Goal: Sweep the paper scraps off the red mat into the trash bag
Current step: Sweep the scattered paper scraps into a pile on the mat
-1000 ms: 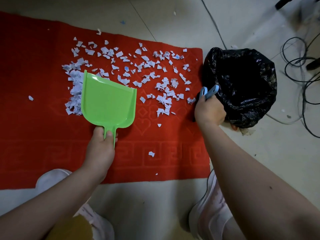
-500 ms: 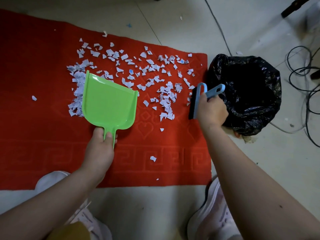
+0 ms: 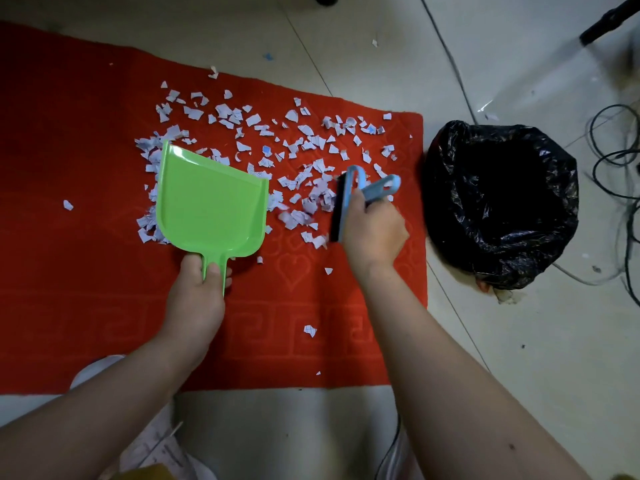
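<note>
Head view, the only view. Torn white paper scraps (image 3: 263, 140) lie scattered over the far middle and right of the flat red textured mat (image 3: 86, 271) on the tiled floor (image 3: 519, 358). A denser drift sits along the left edge of the green plastic dustpan (image 3: 211, 202); a loose heap lies between the pan and the blue hand brush with dark bristles (image 3: 346, 202). A few strays sit apart, near the front of the mat and far left.

Left hand (image 3: 197, 296): fingers wrapped tight on the dustpan's short handle, pan body on the mat and partly over scraps. Which pan edge is open I cannot tell for certain.

Right hand (image 3: 374, 233): fingers closed around the brush handle, bristles down among the scraps, just right of the loose heap.

Crumpled black plastic trash bag (image 3: 502, 202) stands open-mouthed on the floor just beside the mat's right edge. Dark cables (image 3: 620, 161) trail beyond it.

Handling, as judged: the scraps look very light and flimsy, likely to flutter or cling to the mat's nap, so short low strokes should suit. Too small to pick up singly; gather with brush into pan. The pan seems stiff and light, best held at the handle and kept level when carried. The bag is limp, and its rim may need holding open for tipping.
</note>
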Tool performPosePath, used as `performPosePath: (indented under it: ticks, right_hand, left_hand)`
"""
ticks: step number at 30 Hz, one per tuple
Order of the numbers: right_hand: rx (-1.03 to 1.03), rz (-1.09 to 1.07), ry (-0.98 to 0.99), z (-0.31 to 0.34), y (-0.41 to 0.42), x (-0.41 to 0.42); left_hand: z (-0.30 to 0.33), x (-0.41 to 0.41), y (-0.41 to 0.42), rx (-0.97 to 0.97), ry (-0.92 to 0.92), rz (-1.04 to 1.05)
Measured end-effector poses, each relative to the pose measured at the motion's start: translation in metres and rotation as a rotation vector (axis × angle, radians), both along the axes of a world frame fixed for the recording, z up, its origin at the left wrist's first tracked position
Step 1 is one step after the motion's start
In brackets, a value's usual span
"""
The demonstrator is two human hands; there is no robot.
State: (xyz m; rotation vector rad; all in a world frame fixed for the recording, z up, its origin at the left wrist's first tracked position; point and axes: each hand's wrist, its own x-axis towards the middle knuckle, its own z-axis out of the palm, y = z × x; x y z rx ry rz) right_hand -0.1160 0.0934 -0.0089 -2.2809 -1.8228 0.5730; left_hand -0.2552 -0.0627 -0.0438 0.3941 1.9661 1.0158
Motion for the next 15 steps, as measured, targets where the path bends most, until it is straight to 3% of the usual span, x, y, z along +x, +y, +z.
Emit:
performPosePath:
  ticks: [6, 12, 15]
  right_hand:
    - [-0.006, 0.002, -0.097, 0.0, -0.001, -0.008]
    - [-0.075, 0.186, -0.012, -0.009, -0.019, -0.054]
    - [-0.025, 0.157, 0.009, -0.006, -0.013, -0.053]
  left_hand:
    - [-0.001, -0.015, 0.01, -0.003, 0.016, 0.082]
    - [-0.001, -0.025, 0.014, 0.007, 0.008, 0.111]
    - [-0.001, -0.03, 0.012, 0.006, 0.012, 0.114]
